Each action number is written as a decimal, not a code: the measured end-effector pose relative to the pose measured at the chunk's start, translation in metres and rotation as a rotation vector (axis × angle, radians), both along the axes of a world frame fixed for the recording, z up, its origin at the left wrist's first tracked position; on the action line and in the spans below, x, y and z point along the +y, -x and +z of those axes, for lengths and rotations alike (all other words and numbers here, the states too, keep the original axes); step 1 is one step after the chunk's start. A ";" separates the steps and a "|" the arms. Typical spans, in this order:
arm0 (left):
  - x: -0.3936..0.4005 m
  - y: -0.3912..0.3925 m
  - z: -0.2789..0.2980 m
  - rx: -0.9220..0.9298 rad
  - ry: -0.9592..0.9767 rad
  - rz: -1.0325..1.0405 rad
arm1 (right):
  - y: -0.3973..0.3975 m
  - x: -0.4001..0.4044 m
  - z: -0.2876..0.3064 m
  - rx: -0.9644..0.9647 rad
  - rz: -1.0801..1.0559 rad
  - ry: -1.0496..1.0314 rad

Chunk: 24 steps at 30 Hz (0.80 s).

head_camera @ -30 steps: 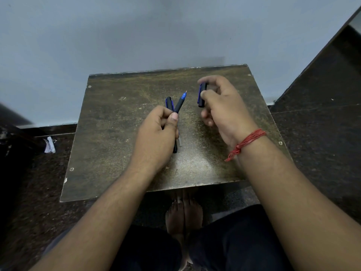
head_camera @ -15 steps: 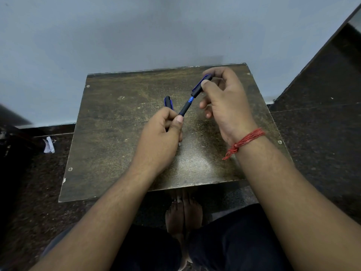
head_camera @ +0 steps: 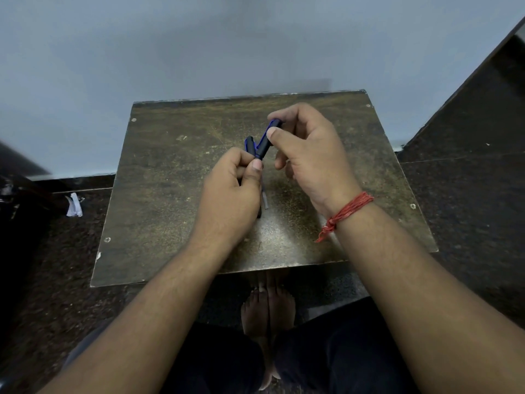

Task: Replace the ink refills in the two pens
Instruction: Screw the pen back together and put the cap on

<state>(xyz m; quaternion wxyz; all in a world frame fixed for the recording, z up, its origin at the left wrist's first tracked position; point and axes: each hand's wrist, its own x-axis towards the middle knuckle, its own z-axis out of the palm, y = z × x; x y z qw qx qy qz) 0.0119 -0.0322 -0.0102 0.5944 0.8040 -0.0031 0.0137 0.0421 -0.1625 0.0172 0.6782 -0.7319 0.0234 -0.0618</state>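
My left hand point(head_camera: 231, 191) is closed around two dark pens above the small brown table point(head_camera: 170, 180). One pen's capped end point(head_camera: 249, 144) sticks up past my fingers. The other pen points up to the right, and a dark blue cap point(head_camera: 267, 139) sits over its tip. My right hand point(head_camera: 309, 155) pinches that cap between thumb and fingers. The pens' lower ends poke out under my left hand at its right side. A thin clear refill point(head_camera: 265, 201) lies on the table just right of my left hand.
The table stands against a pale wall, on a dark speckled floor. A crumpled white scrap point(head_camera: 74, 206) lies on the floor to the left. My knees and bare feet point(head_camera: 268, 311) are below the table's near edge.
The right hand brought the cap from apart onto the pen's blue tip and slid it down. The tip is now covered and the two hands are closer together.
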 end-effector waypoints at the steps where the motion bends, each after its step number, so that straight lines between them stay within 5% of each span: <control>1: 0.001 0.000 0.000 -0.006 0.006 0.004 | 0.000 0.002 0.001 -0.014 -0.009 -0.004; 11: -0.004 -0.003 0.002 0.042 0.055 0.055 | 0.002 0.016 -0.011 -0.044 -0.084 0.235; 24: -0.009 0.000 -0.003 -0.099 -0.176 0.054 | 0.005 0.020 -0.013 0.156 -0.101 0.108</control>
